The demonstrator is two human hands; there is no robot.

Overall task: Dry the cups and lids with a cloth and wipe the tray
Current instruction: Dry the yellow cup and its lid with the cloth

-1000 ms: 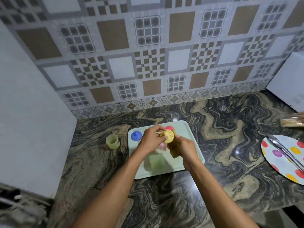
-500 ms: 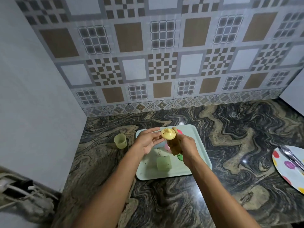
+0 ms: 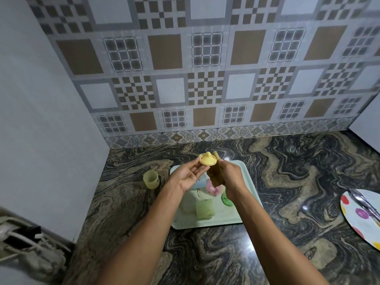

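A yellow lid (image 3: 207,159) with a small knob is held up above the pale green tray (image 3: 244,220). My left hand (image 3: 189,175) is palm-up, its fingertips on the lid's left edge. My right hand (image 3: 231,176) grips a brown cloth (image 3: 216,176) pressed against the lid's right side. On the tray lie a pink lid (image 3: 213,188), a green lid (image 3: 225,199) and an upturned pale green cup (image 3: 204,209). A yellow-green cup (image 3: 151,179) stands upright on the counter left of the tray.
The dark marbled counter (image 3: 287,182) ends at a tiled wall behind and a plain wall on the left. A polka-dot plate (image 3: 353,219) with metal tongs (image 3: 364,202) sits at the right edge. Cables and clutter (image 3: 24,249) lie at the lower left.
The lid and both hands have risen toward the tray's far edge. My left hand has opened out, palm up. The view has shifted left, and the blue lid is no longer seen.
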